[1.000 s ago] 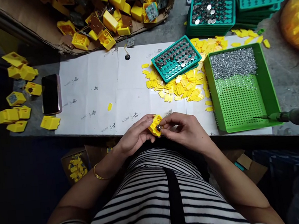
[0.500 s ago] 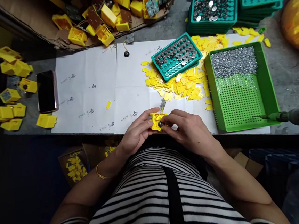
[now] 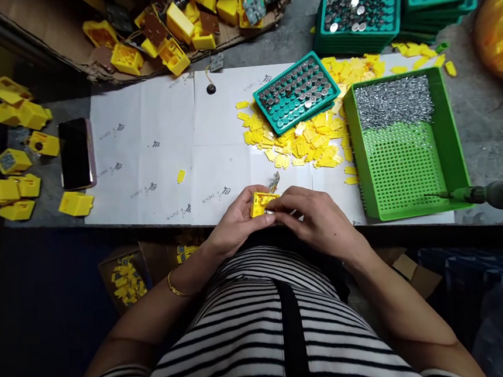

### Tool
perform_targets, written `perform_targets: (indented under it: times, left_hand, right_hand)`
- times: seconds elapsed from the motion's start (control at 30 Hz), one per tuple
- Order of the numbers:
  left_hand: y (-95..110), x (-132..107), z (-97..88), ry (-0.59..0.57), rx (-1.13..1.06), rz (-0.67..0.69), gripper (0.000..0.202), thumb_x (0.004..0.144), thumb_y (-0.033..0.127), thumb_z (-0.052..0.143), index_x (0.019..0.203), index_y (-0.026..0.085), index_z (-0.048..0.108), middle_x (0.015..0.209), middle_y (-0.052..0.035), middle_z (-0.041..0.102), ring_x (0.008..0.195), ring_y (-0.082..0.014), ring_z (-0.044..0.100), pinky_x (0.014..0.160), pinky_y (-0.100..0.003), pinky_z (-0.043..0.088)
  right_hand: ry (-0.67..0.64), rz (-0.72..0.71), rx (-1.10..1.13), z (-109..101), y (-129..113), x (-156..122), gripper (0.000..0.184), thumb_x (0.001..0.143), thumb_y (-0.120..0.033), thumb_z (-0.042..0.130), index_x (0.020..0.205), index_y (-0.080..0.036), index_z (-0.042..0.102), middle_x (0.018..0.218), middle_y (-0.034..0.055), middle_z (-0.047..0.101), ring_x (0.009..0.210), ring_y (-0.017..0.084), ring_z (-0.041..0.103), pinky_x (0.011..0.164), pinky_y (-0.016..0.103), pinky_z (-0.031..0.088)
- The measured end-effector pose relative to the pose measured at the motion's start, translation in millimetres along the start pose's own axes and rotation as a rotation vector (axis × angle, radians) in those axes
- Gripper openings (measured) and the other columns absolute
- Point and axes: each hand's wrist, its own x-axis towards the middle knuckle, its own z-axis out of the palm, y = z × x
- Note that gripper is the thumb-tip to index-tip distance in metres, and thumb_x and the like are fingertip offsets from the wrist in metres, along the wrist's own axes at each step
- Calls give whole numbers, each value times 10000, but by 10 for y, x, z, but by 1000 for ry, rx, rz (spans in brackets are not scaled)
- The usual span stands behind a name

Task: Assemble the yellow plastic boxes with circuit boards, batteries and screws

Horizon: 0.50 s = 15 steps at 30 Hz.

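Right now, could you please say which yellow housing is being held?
The housing between the left hand and right hand; the other visible ones lie untouched.

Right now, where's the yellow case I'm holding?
In the head view, the yellow case is just below centre, in your left hand by the white paper's near edge, your right hand at its right side.

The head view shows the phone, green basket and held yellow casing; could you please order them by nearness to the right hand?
1. Held yellow casing, at the right hand.
2. Green basket, right of the hand.
3. Phone, far to the left.
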Motion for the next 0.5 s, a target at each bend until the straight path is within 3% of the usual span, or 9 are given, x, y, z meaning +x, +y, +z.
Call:
perform_targets:
  times: [0.13, 0.23, 0.3, 0.4, 0.5]
  left_hand:
    - [35, -18, -39, 52, -24, -28, 450, 707, 74, 729, 1057, 217, 484, 937, 19, 667, 850, -104, 666, 818, -243, 533]
    - [56, -40, -44, 37, 15, -83, 441, 722, 107, 727, 1063, 211, 467, 952, -20, 707, 830, -146, 706, 783, -270, 549]
    - [63, -55, -33, 14, 43, -108, 435, 727, 130, 729, 1061, 207, 462, 934, -37, 723, 801, -163, 717, 752, -277, 552]
    - [60, -78, -9, -46, 76, -120, 426, 709, 127, 741, 1028, 202, 469, 918, -45, 730, 772, -173, 721, 723, -280, 552]
    - [56, -103, -3, -123, 100, -102, 396, 711, 118, 737, 998, 202, 478, 932, -50, 728, 783, -168, 718, 720, -273, 552]
  right_hand:
    - [104, -44, 228, 2, 65, -94, 247, 927, -204, 525, 1127, -228, 669, 1071, 50, 704, 963, 180, 657, 829, 304, 519]
    - [323, 71, 317, 37, 194, -88, 246, 909, -294, 576, 1125, -221, 669, 1088, 69, 694, 935, 188, 666, 775, 308, 557]
    - [369, 121, 406, 69, 298, -37, 320, 884, -321, 610, 1186, -219, 636, 1186, 87, 659, 990, 203, 662, 840, 345, 562]
    - [229, 111, 604, 108, 405, 66, 491, 848, -320, 642, 1317, -224, 534, 1335, 106, 576, 1145, 224, 610, 1007, 418, 493]
    - [62, 123, 725, 117, 427, 141, 549, 823, -323, 665, 1334, -193, 512, 1243, 103, 625, 1102, 203, 623, 1000, 395, 492]
